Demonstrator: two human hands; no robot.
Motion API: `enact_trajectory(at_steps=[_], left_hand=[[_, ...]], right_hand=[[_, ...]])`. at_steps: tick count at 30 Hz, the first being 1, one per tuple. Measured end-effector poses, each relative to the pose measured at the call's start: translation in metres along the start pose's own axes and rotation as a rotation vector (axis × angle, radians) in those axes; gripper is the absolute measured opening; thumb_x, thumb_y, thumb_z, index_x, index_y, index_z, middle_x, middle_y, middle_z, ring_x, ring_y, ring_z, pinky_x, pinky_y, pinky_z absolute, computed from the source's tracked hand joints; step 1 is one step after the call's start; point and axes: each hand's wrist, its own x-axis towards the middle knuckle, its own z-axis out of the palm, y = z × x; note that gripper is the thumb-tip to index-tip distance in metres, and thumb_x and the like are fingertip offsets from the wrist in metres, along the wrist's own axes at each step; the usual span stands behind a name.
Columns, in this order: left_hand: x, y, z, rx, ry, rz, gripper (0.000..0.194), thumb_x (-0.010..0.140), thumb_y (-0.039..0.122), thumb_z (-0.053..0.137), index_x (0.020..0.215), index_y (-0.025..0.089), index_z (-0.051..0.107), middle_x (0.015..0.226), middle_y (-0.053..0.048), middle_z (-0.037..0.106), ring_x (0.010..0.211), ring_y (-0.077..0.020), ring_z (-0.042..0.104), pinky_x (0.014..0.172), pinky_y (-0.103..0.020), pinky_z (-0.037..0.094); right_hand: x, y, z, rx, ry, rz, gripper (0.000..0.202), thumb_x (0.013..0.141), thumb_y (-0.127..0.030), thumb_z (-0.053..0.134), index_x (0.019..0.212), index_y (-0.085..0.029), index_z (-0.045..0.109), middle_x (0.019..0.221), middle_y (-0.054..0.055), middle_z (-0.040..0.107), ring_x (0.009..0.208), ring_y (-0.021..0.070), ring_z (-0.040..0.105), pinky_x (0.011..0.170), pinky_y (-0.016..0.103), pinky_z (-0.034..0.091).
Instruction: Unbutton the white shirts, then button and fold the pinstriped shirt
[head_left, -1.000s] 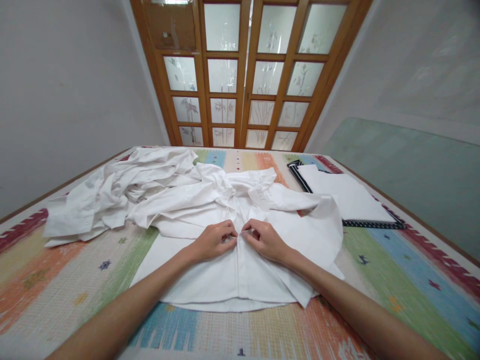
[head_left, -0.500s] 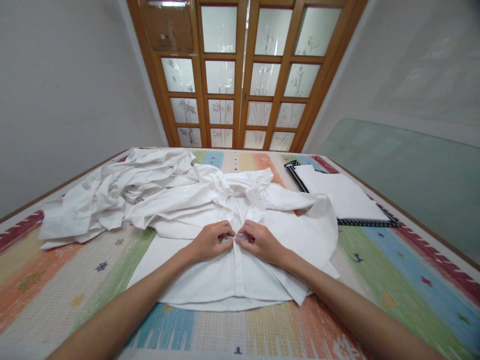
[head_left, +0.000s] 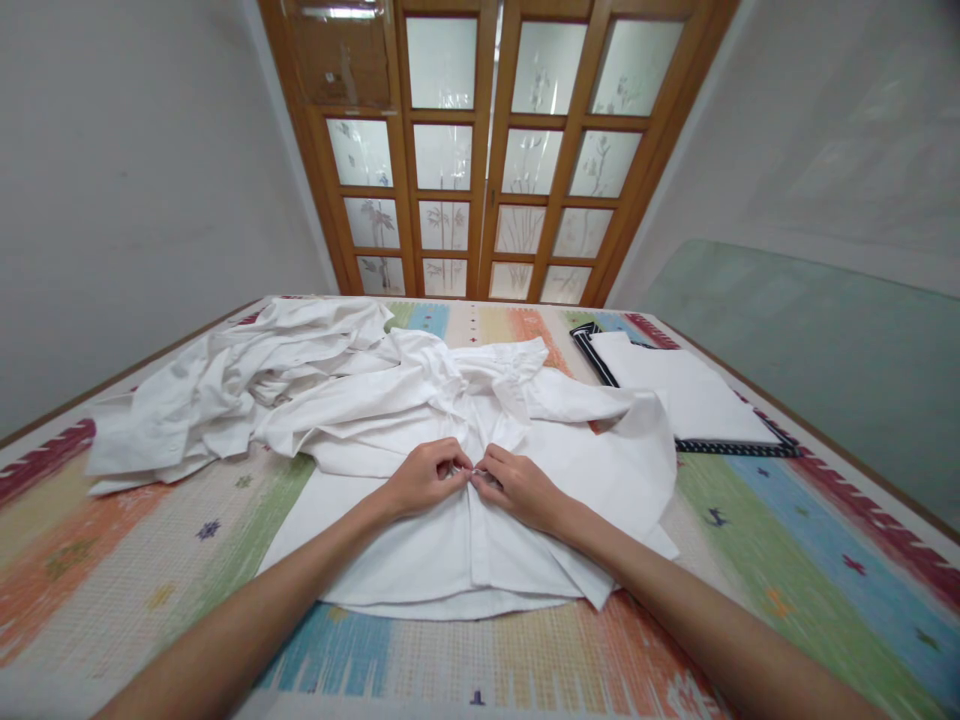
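Observation:
A white long-sleeved shirt lies spread in front of me, its hem towards me and its collar at the far end. My left hand pinches the front placket midway along the shirt. Close against it, my right hand pinches the same strip from the other side, the fingertips of both hands nearly meeting. Whether a button sits between the fingers is too small to tell. The sleeves lie bunched out to both sides.
A heap of crumpled white clothes touches the shirt on the left. Folded white cloth rests on dark patterned cloth at the right. A striped, colourful cloth covers the table. Wood-framed glass doors stand beyond.
Both hands stay at the same spot on the placket, with only small finger shifts. My right fingers have closed slightly differently at the strip. The shirt has hardly moved.

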Motion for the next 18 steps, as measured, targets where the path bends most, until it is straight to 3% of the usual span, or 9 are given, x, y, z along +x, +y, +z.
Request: enact_trajectory(at_steps=[9, 18], left_hand=[[0.0001, 0.0038, -0.0003, 0.028, -0.029, -0.037, 0.011, 0.081, 0.023, 0.057, 0.078, 0.016, 0.064, 0.072, 0.001, 0.056, 0.06, -0.0086, 0.044, 0.056, -0.02, 0.036], [0.0007, 0.0051, -0.0014, -0.038, -0.022, -0.064, 0.011, 0.078, 0.025, 0.061, 0.082, 0.015, 0.064, 0.068, 0.002, 0.051, 0.055, -0.0074, 0.038, 0.051, -0.019, 0.031]], right_hand=[[-0.0007, 0.0007, -0.0028, 0.027, 0.004, -0.015, 0.004, 0.082, -0.016, 0.058, 0.086, -0.016, 0.058, 0.081, 0.002, 0.052, 0.065, 0.0117, 0.051, 0.06, 0.023, 0.042], [-0.002, 0.0014, 0.0058, -0.205, 0.042, -0.06, 0.005, 0.086, -0.019, 0.051, 0.088, -0.015, 0.054, 0.083, 0.004, 0.054, 0.064, 0.0129, 0.054, 0.054, 0.023, 0.042]])
